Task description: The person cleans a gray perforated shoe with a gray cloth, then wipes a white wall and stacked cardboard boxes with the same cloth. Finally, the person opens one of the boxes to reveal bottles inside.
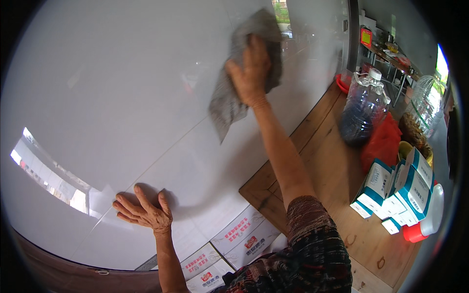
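Observation:
My right hand [250, 73] presses a grey cloth [269, 31] flat against a glossy white tiled wall [141, 88]. The cloth spreads above the fingers and hangs down in a point past the wrist; the hand and cloth are a little blurred. Lower on the same wall, my left hand [145, 211] rests on the tiles with its fingers spread, holding nothing. A thin tile joint runs slantwise between the two hands.
On the right, a wooden table [327, 161] meets the wall. It carries a large clear jug [364, 110] of dark contents, a red plastic bag [383, 144], stacked white-and-teal boxes [413, 183] and a white bottle with a red cap [432, 215]. Printed white cartons [244, 237] stand below.

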A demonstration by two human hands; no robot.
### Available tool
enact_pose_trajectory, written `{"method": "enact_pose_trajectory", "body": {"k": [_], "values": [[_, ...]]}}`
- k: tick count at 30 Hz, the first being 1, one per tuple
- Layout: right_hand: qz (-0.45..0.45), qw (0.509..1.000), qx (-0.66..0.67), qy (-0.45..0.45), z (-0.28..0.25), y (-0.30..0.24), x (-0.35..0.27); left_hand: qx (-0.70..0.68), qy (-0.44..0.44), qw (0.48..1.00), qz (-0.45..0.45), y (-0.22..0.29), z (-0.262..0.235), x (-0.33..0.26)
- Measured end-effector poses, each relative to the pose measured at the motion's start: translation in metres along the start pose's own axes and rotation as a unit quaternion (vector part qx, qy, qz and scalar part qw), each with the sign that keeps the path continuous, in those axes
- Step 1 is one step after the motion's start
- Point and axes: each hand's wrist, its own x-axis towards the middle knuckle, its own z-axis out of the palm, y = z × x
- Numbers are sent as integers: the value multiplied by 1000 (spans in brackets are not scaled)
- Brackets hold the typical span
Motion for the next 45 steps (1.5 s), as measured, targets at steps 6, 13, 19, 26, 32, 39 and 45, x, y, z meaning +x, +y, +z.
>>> {"method": "enact_pose_trajectory", "body": {"k": [6,13,19,26,32,39,45], "values": [[-8,979,-194,67,-5,147,-54,-2,9,1000,7,4,1,3],[411,768,425,245,-10,191,-158,1,12,1000,17,-2,-2,3],[17,990,65,125,7,102,-201,-33,1,999,10,-2,-2,0],[107,991,-71,-20,7,-164,-217,-287,-49,956,36,-28,-33,-7],[163,965,85,-186,-5,-326,-307,-367,-46,928,31,-117,-73,-44],[158,934,114,-300,-9,-413,-348,-293,-91,951,44,-193,-89,-79],[316,948,-33,17,34,-287,-363,-198,-63,973,102,-201,-67,-96]]}}
